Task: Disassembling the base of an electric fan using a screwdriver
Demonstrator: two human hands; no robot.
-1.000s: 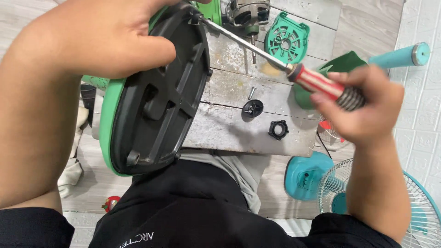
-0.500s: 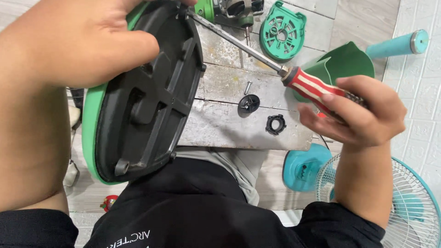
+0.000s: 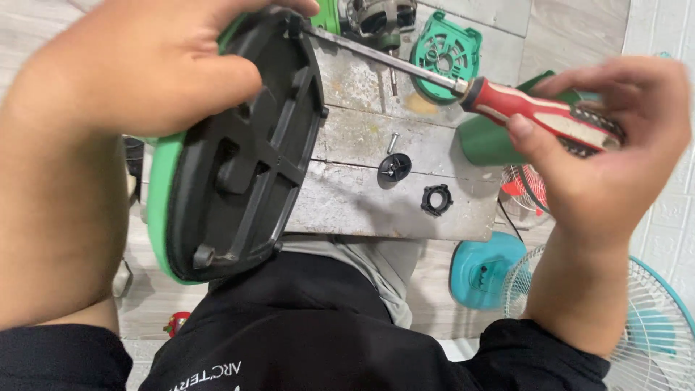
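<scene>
In the head view, the left hand [image 3: 137,69] gripped the top rim of a round green fan base with a black ribbed plastic underside [image 3: 232,152], holding it tilted on edge above the lap. The right hand [image 3: 601,152] pinched a red-handled screwdriver with a long steel shaft [image 3: 528,108], its tip set at the base's upper edge. On the scuffed grey metal tabletop [image 3: 362,195] lay a loose screw [image 3: 392,141], a black round cap [image 3: 394,168] and a black ring nut [image 3: 436,200].

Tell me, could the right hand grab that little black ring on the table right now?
Probably not right away. The right hand is full, gripping the red-handled screwdriver. The black ring lies uncovered on the metal table just below and beside that hand, with nothing over it, so setting the screwdriver down would likely free the way.
</scene>
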